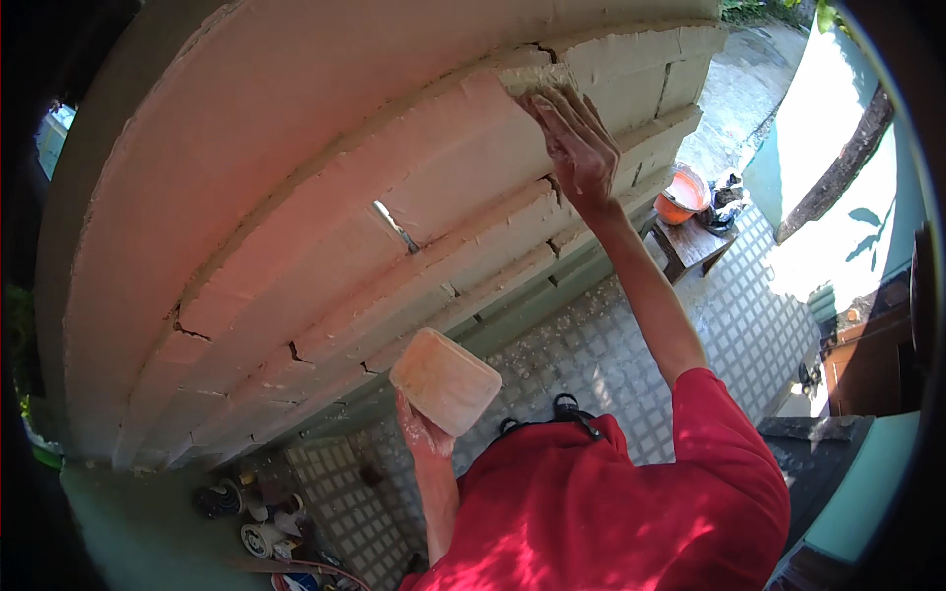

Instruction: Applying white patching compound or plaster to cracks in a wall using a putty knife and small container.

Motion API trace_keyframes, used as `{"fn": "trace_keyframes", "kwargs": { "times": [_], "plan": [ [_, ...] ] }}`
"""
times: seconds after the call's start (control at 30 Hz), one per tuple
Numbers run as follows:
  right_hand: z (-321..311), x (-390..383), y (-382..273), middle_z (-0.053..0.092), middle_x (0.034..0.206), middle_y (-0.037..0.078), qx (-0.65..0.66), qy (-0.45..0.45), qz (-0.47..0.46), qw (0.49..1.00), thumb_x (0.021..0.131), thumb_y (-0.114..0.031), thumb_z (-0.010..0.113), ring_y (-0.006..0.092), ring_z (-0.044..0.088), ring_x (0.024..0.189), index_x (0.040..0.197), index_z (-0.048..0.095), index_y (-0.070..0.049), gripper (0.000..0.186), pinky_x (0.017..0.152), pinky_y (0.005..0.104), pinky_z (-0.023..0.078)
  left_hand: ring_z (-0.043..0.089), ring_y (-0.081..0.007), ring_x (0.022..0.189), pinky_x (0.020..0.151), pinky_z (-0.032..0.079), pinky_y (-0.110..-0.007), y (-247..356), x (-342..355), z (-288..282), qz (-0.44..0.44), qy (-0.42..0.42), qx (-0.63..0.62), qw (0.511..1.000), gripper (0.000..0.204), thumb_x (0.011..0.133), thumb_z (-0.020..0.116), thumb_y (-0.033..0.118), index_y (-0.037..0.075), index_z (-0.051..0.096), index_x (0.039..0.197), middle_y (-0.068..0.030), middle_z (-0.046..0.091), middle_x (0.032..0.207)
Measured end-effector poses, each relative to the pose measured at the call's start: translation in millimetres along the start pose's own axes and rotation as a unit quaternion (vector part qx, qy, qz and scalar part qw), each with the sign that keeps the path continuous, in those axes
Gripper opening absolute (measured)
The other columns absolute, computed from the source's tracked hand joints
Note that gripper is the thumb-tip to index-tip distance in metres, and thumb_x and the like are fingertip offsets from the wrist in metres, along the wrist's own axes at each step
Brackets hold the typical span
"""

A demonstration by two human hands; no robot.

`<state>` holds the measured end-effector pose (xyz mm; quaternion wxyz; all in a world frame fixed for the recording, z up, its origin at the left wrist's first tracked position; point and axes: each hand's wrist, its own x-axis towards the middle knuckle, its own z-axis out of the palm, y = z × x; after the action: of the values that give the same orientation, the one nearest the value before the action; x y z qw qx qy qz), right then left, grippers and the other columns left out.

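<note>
My right hand grips a flat, putty-smeared tool, apparently a scraper, against a raised ledge near the top of the pale plastered wall. A crack runs up from the ledge beside it. My left hand, dusted with white, holds a rounded-rectangular pale plastic tub low in front of the wall; its contents cannot be made out. The wall has horizontal stepped bands with several cracks and a narrow slot at its middle.
An orange bucket and a dark bag rest on a wooden stool at right, on patterned tile floor. A tree trunk stands beyond. Jumbled containers lie at lower left. A dark ledge sits at my right.
</note>
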<state>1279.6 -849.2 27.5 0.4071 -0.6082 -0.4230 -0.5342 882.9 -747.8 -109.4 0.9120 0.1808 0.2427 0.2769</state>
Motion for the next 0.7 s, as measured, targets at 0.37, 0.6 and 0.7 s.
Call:
{"fn": "trace_keyframes", "kwargs": {
  "times": [0.37,0.6,0.7],
  "plan": [
    [37,-90,14,0.065,0.129,0.014,0.043,-0.072,0.052,0.995,0.085,-0.001,0.061,0.0437,0.050,0.130,0.117,0.071,-0.006,0.034,0.110,0.0575,0.036,0.049,-0.0340,0.132,0.108,0.044,-0.052,-23,-9,14,0.035,0.027,0.032,0.999,0.061,0.098,0.052,0.044,0.010,0.039,0.148,-0.0112,0.047,0.147],
    [10,-38,-11,0.066,0.127,0.016,0.103,-0.001,0.090,0.991,0.092,-0.006,0.054,0.0411,0.051,0.131,0.119,0.069,-0.002,0.032,0.109,0.0521,0.038,0.050,-0.0337,0.131,0.109,0.042,-0.052,-25,-11,24,0.050,0.050,0.041,0.997,0.060,0.099,0.052,0.043,0.010,0.040,0.147,-0.0108,0.048,0.147],
    [14,-51,-15,0.066,0.126,0.017,0.100,-0.017,0.106,0.989,0.093,-0.002,0.050,0.0393,0.053,0.129,0.122,0.067,0.001,0.034,0.107,0.0472,0.043,0.050,-0.0337,0.131,0.109,0.043,-0.052,-23,-1,22,0.064,0.052,0.048,0.995,0.059,0.098,0.053,0.042,0.010,0.041,0.146,-0.0107,0.048,0.146]
  ]
}}
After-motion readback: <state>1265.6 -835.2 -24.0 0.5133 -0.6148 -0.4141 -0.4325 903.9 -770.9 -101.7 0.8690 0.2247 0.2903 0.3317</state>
